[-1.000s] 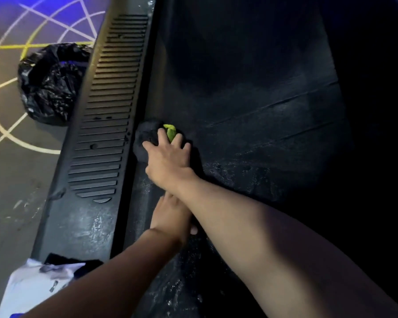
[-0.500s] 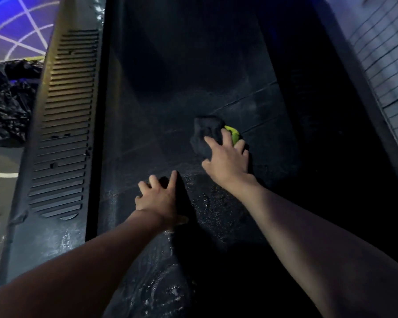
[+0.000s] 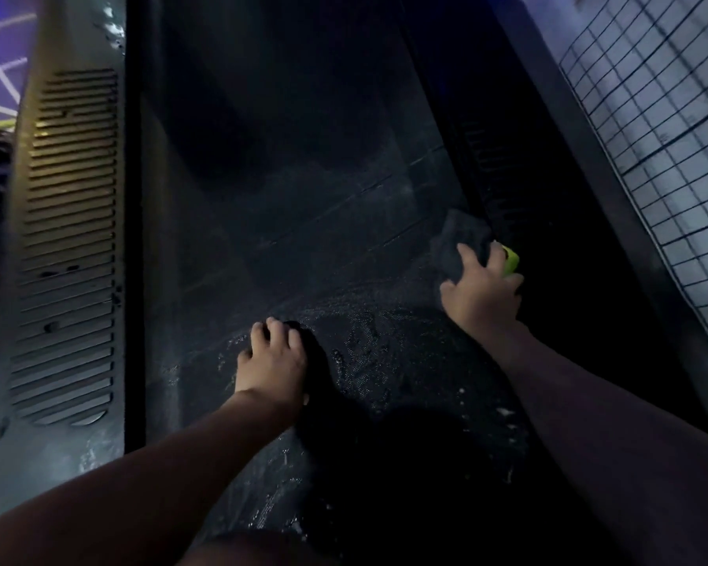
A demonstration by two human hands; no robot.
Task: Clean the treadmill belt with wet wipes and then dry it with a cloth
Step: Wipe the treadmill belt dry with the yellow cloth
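My hands divide: right hand (image 3: 481, 298) grips the cloth (image 3: 460, 239) drying the belt (image 3: 303, 239) edge, left hand (image 3: 272, 361), empty, presses down to brace me.

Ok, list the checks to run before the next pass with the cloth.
1. Right hand holds the cloth down: ok.
2. Cloth on the belt, at its edge by the right rail: ok.
3. Left hand rests on the belt and holds nothing: ok.
4. Near part of the belt dry: not ok, droplets show between the hands.
5. Far part of the belt dry: cannot tell, too dark.
6. Strip straight left of the cloth free of things: ok, as far as the dim light shows.
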